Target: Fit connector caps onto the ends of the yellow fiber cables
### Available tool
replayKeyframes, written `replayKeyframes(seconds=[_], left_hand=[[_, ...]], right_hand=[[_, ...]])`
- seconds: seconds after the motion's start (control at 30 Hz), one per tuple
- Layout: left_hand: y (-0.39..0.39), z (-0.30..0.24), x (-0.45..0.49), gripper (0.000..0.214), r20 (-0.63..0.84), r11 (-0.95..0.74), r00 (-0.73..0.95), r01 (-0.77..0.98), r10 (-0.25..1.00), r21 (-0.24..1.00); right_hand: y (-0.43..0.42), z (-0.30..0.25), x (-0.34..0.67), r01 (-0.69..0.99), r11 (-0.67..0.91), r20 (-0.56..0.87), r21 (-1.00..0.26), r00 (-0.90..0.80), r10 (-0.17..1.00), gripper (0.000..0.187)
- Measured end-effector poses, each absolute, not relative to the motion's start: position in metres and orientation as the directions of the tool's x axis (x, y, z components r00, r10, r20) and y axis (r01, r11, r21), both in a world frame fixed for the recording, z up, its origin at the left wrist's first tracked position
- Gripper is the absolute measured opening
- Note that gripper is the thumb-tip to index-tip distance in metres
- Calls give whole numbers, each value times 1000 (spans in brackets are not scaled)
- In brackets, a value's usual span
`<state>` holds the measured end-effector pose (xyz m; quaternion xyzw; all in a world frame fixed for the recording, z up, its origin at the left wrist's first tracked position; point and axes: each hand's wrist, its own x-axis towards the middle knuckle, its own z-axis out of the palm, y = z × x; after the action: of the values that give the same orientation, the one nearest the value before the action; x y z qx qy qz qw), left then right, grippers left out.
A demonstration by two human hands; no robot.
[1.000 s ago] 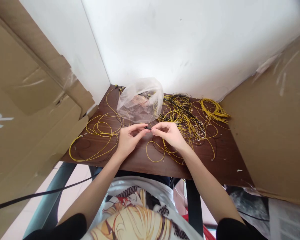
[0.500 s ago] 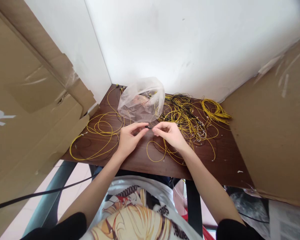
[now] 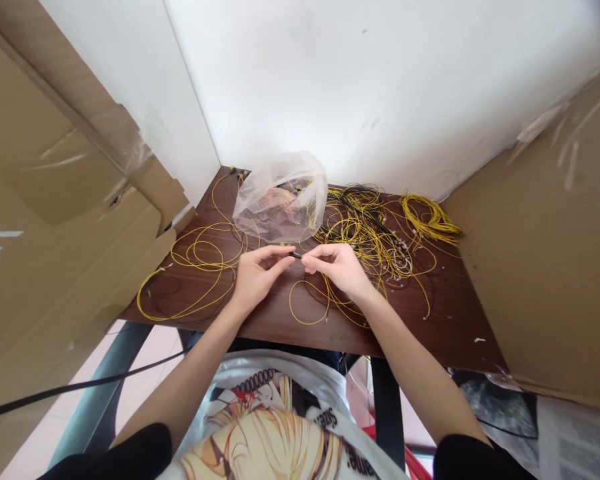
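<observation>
Between my two hands a small black connector (image 3: 295,255) is held above the middle of the table. My left hand (image 3: 261,272) pinches its left end between thumb and fingertips. My right hand (image 3: 339,268) pinches at its right end, where the fingertips hide whatever they grip. Just behind the hands stands a clear plastic bag (image 3: 275,223) with some orange-pink contents. To the right lies a tangled heap of yellow and black cables (image 3: 355,223) with small white ends. Loose loops of yellow cable (image 3: 205,267) spread out on the left.
The brown table (image 3: 280,320) backs onto a white wall (image 3: 370,87). Large cardboard boxes flank it, one at left (image 3: 65,200) and one at right (image 3: 545,253). A neat yellow cable coil (image 3: 430,220) sits at the back right. A black cable (image 3: 80,387) crosses the lower left.
The view has shifted slightly. Both hands keep their pinch on the black connector, and the right fingertips appear a little closer to the left ones.
</observation>
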<state>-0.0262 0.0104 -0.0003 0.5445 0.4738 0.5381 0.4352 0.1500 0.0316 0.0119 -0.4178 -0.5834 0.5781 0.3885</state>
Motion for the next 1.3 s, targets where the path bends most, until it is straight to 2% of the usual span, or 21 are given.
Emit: replayKeyframes(seconds=[0.4, 0.6, 0.9, 1.03, 1.3], left_hand=[[10, 1, -25, 24, 189, -187, -22, 87, 982, 979], [10, 0, -24, 37, 212, -212, -4, 26, 977, 977], [11, -2, -24, 21, 295, -295, 7, 54, 955, 954], [11, -3, -24, 20, 280, -279, 18, -16, 960, 960], [11, -2, -24, 18, 249, -250, -54, -27, 967, 968]], right_hand=[[32, 17, 150, 66, -23, -41, -998, -296, 954, 23], [32, 16, 148, 49, -46, -60, -998, -326, 943, 18], [31, 19, 147, 2, -78, -74, -997, -340, 937, 17], [31, 20, 146, -33, -79, -64, -996, -334, 940, 16], [30, 24, 149, -7, -74, -69, -997, -276, 959, 17]])
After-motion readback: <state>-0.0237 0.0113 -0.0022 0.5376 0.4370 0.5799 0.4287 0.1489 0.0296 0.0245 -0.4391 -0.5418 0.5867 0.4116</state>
